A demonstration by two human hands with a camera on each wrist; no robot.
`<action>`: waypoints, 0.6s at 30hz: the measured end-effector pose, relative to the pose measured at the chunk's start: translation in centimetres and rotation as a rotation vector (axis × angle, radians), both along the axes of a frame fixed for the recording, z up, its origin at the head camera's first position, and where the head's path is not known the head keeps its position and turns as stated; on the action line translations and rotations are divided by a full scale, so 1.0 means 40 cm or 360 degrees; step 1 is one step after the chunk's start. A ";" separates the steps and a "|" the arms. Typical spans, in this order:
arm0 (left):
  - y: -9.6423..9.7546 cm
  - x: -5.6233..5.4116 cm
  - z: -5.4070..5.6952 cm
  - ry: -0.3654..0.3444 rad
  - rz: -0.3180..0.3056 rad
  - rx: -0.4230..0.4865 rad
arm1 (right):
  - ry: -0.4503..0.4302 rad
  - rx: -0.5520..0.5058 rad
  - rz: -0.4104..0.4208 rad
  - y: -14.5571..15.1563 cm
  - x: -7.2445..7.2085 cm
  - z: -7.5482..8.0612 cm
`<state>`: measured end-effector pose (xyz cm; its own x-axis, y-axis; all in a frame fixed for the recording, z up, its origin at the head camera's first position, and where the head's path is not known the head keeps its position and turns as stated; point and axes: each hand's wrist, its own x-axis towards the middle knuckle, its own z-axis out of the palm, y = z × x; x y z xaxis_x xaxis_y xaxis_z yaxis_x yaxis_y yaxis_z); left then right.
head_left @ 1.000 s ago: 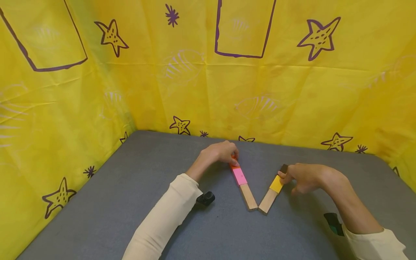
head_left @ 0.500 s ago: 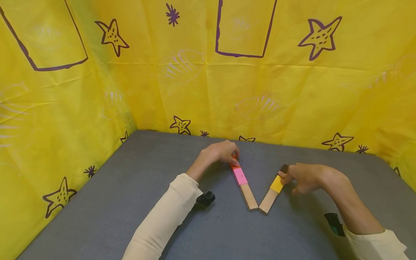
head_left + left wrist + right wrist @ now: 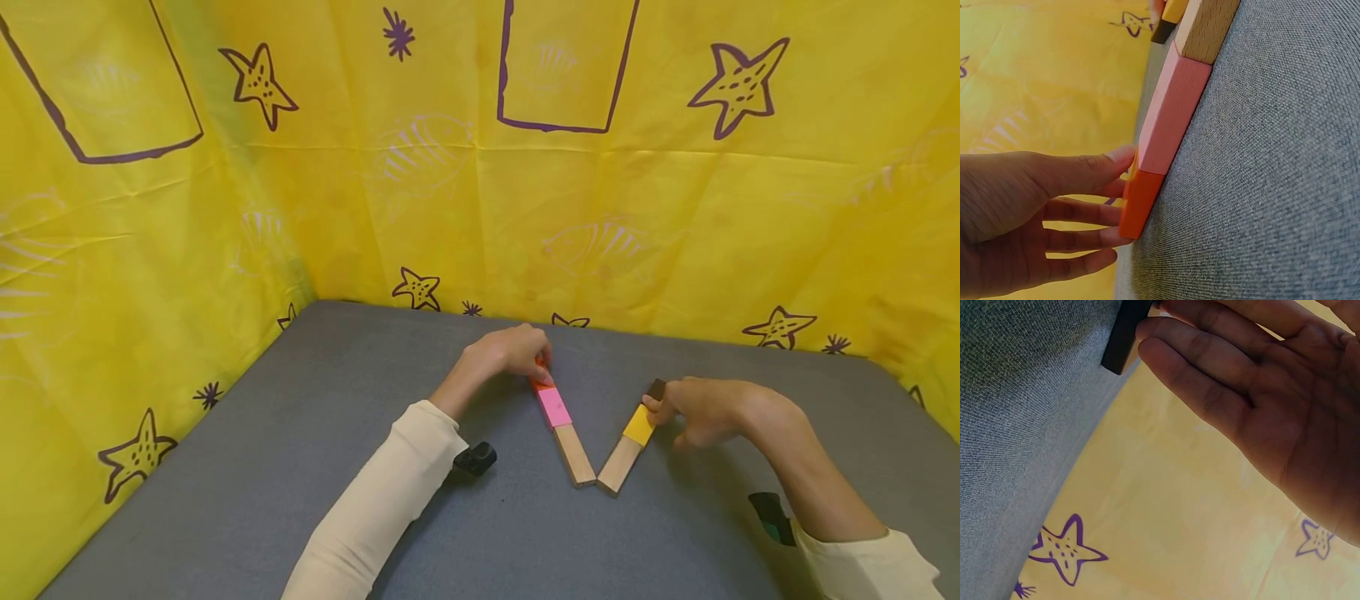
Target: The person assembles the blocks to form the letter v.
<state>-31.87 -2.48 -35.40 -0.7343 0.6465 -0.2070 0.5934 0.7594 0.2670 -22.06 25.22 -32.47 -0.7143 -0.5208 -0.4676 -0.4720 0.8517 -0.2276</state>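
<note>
My left hand (image 3: pixel 513 350) grips the orange block (image 3: pixel 1141 203) at the far end of the left row, thumb near its pink joint and fingers around its far side. End to end with it lie a pink block (image 3: pixel 555 407) and a natural-wood block (image 3: pixel 574 456). The right row has a dark brown block (image 3: pixel 656 389), a yellow block (image 3: pixel 639 426) and a second natural-wood block (image 3: pixel 619 467). My right hand (image 3: pixel 708 408) touches the brown block with nearly straight fingertips (image 3: pixel 1150 350). The two rows form a V, their near ends meeting at a corner.
The blocks lie on a grey cloth-covered table (image 3: pixel 300 467). Yellow curtains (image 3: pixel 465 208) with starfish and fish drawings hang at the back and sides. Dark wrist devices sit under both forearms, one by the left cuff (image 3: pixel 476 457).
</note>
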 end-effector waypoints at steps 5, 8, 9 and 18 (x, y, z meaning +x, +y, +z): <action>0.000 0.000 0.001 -0.0009 0.0003 -0.0003 | -0.0004 0.0010 -0.0011 0.001 -0.001 0.000; 0.001 0.003 0.003 -0.0017 0.0017 -0.0009 | -0.0002 0.0015 -0.0010 0.001 -0.001 0.000; 0.000 0.004 0.003 -0.0020 0.0022 -0.0010 | -0.0003 0.0014 -0.0009 0.001 -0.002 0.000; 0.001 0.012 0.007 -0.0035 0.0049 -0.0013 | 0.0013 0.0023 -0.0007 0.000 0.000 0.001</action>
